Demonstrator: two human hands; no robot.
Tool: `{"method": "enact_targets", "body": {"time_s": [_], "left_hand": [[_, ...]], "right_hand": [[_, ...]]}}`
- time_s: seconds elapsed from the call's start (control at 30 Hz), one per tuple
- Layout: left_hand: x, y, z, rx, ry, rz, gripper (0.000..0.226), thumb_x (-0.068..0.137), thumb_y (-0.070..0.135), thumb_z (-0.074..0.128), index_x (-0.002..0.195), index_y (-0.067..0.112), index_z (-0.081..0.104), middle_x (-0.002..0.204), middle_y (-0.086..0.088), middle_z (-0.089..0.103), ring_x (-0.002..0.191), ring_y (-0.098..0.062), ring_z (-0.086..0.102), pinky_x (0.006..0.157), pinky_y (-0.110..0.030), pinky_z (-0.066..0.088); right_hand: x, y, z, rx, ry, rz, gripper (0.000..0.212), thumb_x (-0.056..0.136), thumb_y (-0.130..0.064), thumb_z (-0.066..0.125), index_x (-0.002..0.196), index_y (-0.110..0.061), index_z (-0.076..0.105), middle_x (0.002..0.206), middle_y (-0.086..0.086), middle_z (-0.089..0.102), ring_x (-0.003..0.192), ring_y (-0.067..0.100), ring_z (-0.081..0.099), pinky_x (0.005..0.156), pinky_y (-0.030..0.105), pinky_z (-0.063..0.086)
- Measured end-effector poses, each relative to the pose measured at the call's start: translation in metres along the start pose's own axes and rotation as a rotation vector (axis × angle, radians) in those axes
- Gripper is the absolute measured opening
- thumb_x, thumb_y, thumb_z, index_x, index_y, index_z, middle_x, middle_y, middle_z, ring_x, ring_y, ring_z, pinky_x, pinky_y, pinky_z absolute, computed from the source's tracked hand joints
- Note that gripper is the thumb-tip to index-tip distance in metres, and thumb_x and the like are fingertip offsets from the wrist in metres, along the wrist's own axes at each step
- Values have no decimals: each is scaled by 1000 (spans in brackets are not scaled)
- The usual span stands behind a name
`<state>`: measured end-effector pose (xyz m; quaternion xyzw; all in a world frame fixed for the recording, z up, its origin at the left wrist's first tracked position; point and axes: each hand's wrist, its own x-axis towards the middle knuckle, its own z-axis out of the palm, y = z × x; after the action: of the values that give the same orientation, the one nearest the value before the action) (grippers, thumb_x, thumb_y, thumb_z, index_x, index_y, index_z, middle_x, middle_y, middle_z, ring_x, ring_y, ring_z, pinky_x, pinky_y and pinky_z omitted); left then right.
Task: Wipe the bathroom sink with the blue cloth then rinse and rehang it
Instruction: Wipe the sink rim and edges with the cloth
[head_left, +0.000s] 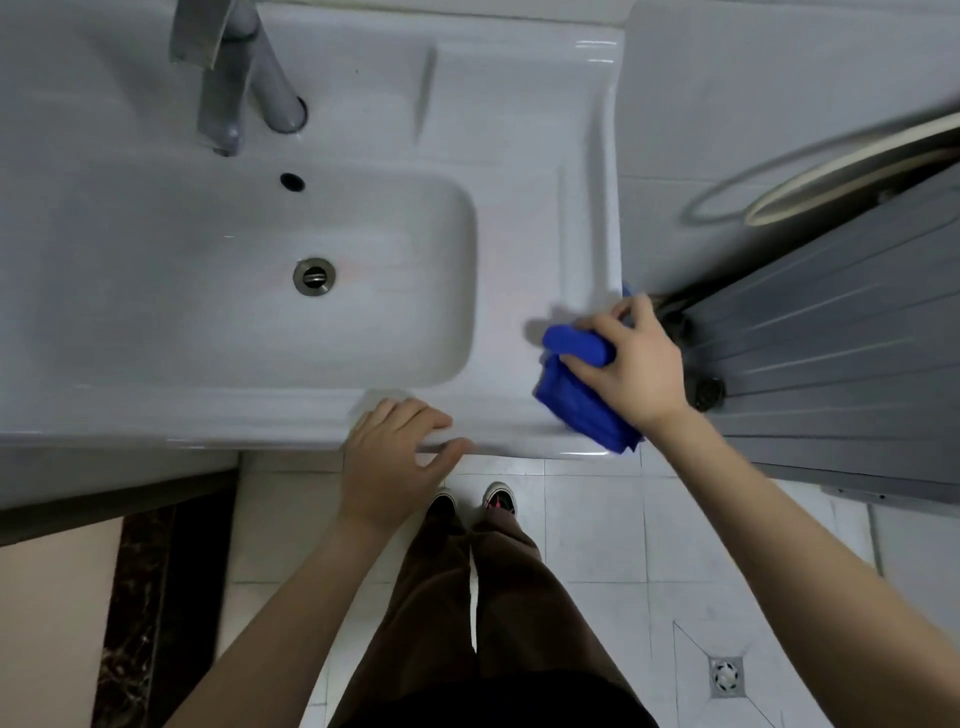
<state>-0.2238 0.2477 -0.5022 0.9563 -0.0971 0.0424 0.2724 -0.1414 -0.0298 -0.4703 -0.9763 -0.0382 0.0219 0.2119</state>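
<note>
The white bathroom sink (509, 218) fills the upper left, with a rectangular basin and a metal drain (314, 276) at its middle. A grey faucet (228, 73) rises at the back. The folded blue cloth (576, 395) lies on the sink's front right corner. My right hand (631, 364) grips the cloth, fingers curled over its top fold, and presses it onto the ledge. My left hand (395, 457) rests on the sink's front rim with fingers relaxed, holding nothing.
A grey slatted panel (841, 374) stands right of the sink, with a pale ring-shaped rim (852, 171) above it. White floor tiles lie below, with a floor drain (726, 674) at lower right. My shoes (472, 501) stand close under the sink's front edge.
</note>
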Motion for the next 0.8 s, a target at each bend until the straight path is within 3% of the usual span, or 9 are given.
{"method": "enact_targets", "body": {"time_s": [0.17, 0.23, 0.43, 0.5, 0.67, 0.8], "left_hand": [[-1, -2, 3, 16, 41, 45, 24, 80, 41, 76, 86, 19, 71, 88, 7, 67, 81, -18, 60, 69, -35, 46], [1, 0, 2, 24, 34, 40, 22, 78, 40, 77, 85, 19, 71, 87, 6, 67, 81, -19, 59, 69, -35, 45], [2, 4, -2, 22, 0, 9, 23, 78, 42, 74, 84, 21, 70, 87, 7, 66, 81, -20, 59, 69, -36, 43], [2, 4, -1, 29, -4, 26, 22, 78, 41, 74, 84, 20, 70, 86, 6, 66, 80, -21, 59, 67, -34, 42], [1, 1, 1, 44, 11, 62, 23, 81, 41, 74, 85, 19, 70, 86, 5, 65, 80, -19, 58, 67, -30, 39], [2, 3, -1, 30, -10, 63, 28, 84, 47, 68, 85, 18, 70, 86, 5, 65, 79, -18, 56, 66, -31, 39]], "right_hand": [[150, 15, -10, 60, 94, 50, 33, 77, -45, 69, 103, -24, 66, 110, 3, 39, 91, 15, 49, 83, 34, 48], [145, 10, -13, 33, 91, 71, 33, 76, -47, 68, 101, -25, 65, 110, 4, 41, 88, 19, 53, 77, 32, 48], [-23, -5, -5, 85, -24, 61, 29, 77, -40, 75, 102, -28, 67, 103, -4, 38, 83, 19, 54, 65, 27, 46], [-41, -7, -4, 101, -57, 95, 26, 79, -41, 74, 101, -29, 68, 104, -5, 40, 79, 16, 55, 61, 28, 48], [58, 4, -4, 108, 37, 104, 28, 79, -43, 71, 102, -28, 67, 104, -5, 39, 87, 18, 56, 68, 26, 43], [123, 4, -12, 81, 16, 125, 29, 80, -45, 67, 101, -26, 64, 109, 0, 42, 86, 20, 56, 70, 33, 50]]}}
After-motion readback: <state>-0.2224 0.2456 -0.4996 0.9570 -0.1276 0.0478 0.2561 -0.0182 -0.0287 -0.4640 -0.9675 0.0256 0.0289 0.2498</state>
